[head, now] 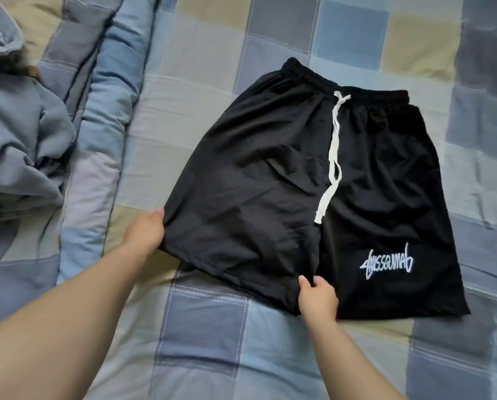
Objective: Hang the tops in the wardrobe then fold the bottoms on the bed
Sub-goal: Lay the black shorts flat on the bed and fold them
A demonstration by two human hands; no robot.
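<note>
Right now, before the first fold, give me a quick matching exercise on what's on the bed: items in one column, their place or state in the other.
Items:
1. black shorts
2. white drawstring
3. left hand
4. right hand

States:
A. grips the hem near the middle of the shorts
B. trails down from the waistband
C. spread flat on the checked bedspread
D. grips the outer corner of the hem

Pairs: 1-C, 2-B, 3-D, 4-A
</note>
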